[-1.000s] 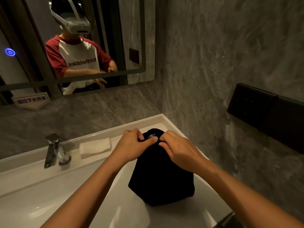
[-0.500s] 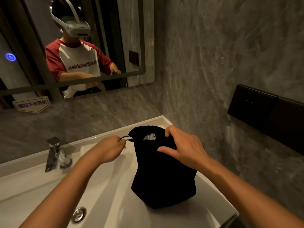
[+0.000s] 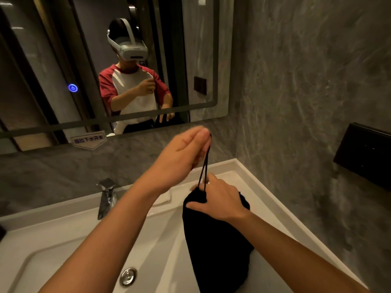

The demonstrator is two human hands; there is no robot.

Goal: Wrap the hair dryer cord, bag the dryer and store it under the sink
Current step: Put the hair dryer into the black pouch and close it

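Observation:
A black drawstring bag [image 3: 215, 246] stands on the right side of the white sink [image 3: 63, 235]. Its mouth is gathered shut, so the hair dryer inside is hidden. My right hand [image 3: 218, 201] grips the bag's neck from the right. My left hand [image 3: 184, 151] is raised above the bag and pinches the black drawstring [image 3: 204, 170], which runs taut and almost straight up from the neck to my fingertips.
A chrome faucet [image 3: 106, 196] stands at the back of the basin, with the drain [image 3: 128, 276] at the bottom. A folded white towel [image 3: 164, 198] lies behind my left forearm. A mirror [image 3: 53, 60] hangs above. A black wall panel [image 3: 364, 153] is on the right wall.
My left hand has pulled the drawstring from low on the left up above the bag. The bag's mouth has closed, and my right hand has shifted to its neck.

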